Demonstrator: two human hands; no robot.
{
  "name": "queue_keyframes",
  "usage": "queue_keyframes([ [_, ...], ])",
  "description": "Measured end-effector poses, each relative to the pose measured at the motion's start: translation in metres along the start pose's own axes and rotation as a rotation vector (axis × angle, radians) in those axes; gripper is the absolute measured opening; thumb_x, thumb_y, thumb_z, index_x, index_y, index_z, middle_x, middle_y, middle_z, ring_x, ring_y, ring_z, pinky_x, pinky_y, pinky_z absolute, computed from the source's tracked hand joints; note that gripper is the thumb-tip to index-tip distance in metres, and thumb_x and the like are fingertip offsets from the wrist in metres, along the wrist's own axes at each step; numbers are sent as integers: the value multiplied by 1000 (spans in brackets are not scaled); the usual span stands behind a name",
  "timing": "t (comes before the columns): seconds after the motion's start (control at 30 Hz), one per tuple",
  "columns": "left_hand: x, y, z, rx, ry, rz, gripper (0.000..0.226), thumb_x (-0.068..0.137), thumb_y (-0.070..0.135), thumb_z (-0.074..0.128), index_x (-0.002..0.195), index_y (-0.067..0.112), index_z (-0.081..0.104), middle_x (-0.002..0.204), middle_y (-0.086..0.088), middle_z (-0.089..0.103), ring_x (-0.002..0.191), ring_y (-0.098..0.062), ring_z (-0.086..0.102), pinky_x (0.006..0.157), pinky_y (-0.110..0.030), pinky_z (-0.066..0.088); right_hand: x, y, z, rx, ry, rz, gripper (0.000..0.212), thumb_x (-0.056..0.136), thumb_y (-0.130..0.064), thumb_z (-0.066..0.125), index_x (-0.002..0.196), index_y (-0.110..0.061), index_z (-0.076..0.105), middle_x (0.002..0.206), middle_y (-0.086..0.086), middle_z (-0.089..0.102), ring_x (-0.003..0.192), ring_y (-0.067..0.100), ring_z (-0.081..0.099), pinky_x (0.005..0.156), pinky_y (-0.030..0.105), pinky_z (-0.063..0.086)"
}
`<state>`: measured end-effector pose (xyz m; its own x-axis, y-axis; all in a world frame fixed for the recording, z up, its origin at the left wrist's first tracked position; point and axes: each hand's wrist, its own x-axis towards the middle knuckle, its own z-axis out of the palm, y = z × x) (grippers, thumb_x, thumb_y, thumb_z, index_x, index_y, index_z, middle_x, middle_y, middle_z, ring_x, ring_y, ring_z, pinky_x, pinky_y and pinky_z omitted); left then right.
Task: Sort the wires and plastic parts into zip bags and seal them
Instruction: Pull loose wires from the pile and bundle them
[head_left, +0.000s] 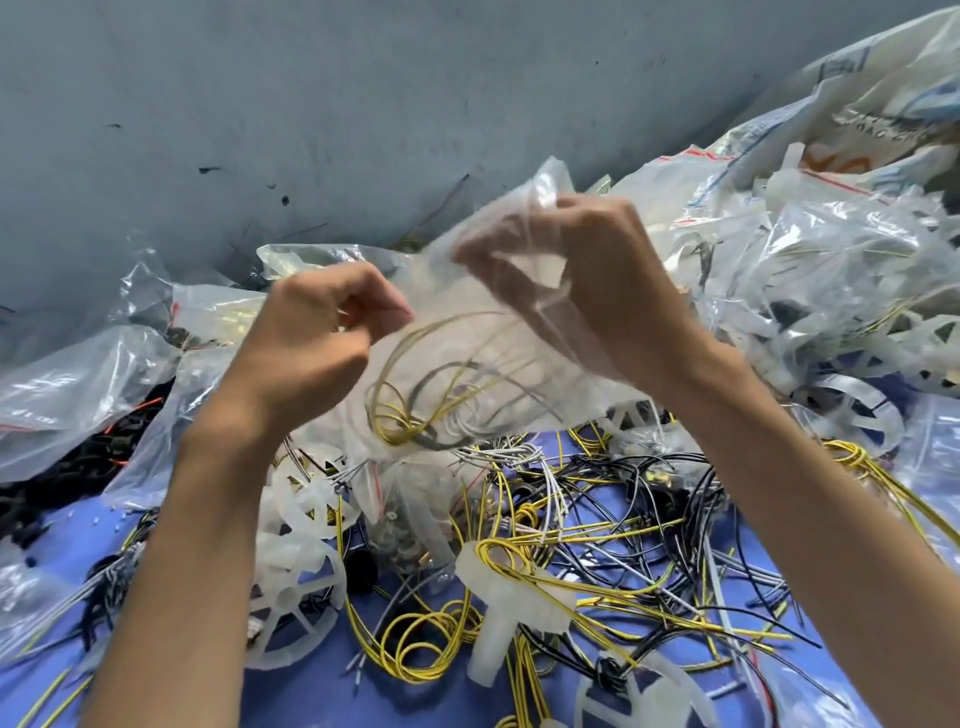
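Visibly, both hands pinch the clear zip bag (467, 332) (coiled yellow wires inside).

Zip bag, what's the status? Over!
Left hand and right hand pinch the zip bag at its top. Yellow and grey wires coiled inside; seal unclear. Loose wires and plastic wheels heaped below, not blocking.

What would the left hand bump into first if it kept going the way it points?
The left hand points right and pinches the bag, so the plastic comes first. Just past it, probably the right hand, which grips the same bag; depth is hard to judge.
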<state>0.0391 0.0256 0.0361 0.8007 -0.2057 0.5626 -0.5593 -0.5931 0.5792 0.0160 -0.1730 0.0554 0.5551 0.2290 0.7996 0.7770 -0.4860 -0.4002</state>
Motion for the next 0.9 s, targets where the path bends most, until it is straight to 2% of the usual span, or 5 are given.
queue_keyframes([
  [0.13,3,-10,-18,37,318,-84,25,73,7,51,74,28,64,70,20,64,66,13,58,71,-9,49,2,-4,2,-41,202,-20,12,82,-2,61,82,-5,72,84,5,65,69,9,60,65,16,51],
  [0.23,3,-20,-37,111,462,-152,12,78,19,59,74,30,63,68,18,61,58,13,53,66,-16,47,2,0,3,-159,110,129,14,80,-9,59,82,-10,73,81,2,67,66,8,58,64,16,48],
  [0.43,-4,-22,-43,167,15,-278,15,81,18,73,71,25,64,70,10,66,60,2,57,54,-14,43,-6,18,2,-417,-490,249,16,82,-20,60,81,-9,71,71,7,67,69,22,61,62,32,48],
  [0.67,-1,8,-12,137,-50,-106,8,83,29,68,77,29,64,75,13,63,70,-4,58,65,-23,47,-6,12,-5,-317,-658,162,9,83,-25,66,83,-20,74,67,-8,68,64,-1,58,57,12,42],
  [0.9,-2,17,5,219,-177,4,27,87,27,64,112,34,60,116,3,50,115,-11,45,95,-25,34,-23,6,27,-445,-1176,207,15,86,-31,62,95,-26,73,85,-8,72,79,7,64,71,26,53],
])
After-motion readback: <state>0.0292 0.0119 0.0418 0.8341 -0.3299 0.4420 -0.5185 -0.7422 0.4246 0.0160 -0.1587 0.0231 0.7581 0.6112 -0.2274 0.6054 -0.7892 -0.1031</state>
